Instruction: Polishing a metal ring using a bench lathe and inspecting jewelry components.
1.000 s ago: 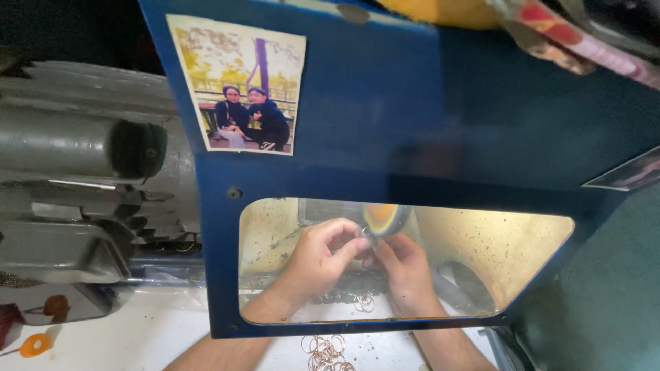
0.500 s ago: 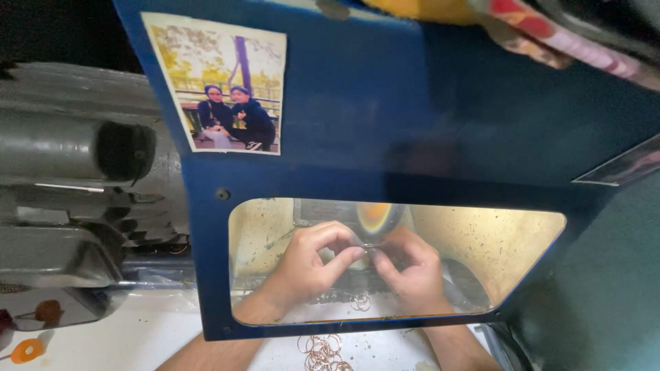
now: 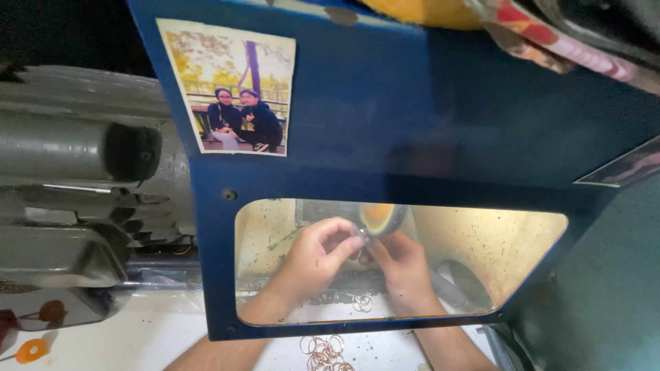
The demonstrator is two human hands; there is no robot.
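Currently both hands work behind the clear window of a blue guard panel [image 3: 385, 124], at a spinning polishing wheel [image 3: 377, 218] that glows orange-yellow. Left hand [image 3: 313, 257] is curled, thumb and fingers pinched on a small ring [image 3: 360, 235] held right up at the wheel's lower edge. Right hand [image 3: 402, 264] sits just beside it, fingers closed in on the same spot; cannot tell whether it also grips the ring or only steadies it.

Progress, judged from layout: polishing is mid-way on this one piece. A loose pile of thin wire rings [image 3: 324, 350] lies on the white bench near the person, just outside the guard, and a couple more rings [image 3: 362, 301] lie inside under the hands. Which of these are finished and which are waiting cannot be told, so the remaining count is unclear.

Elsewhere: a grey motor housing [image 3: 75, 158] at left, a photo print [image 3: 230, 86] stuck on the panel, patterned cloth [image 3: 550, 41] far right.
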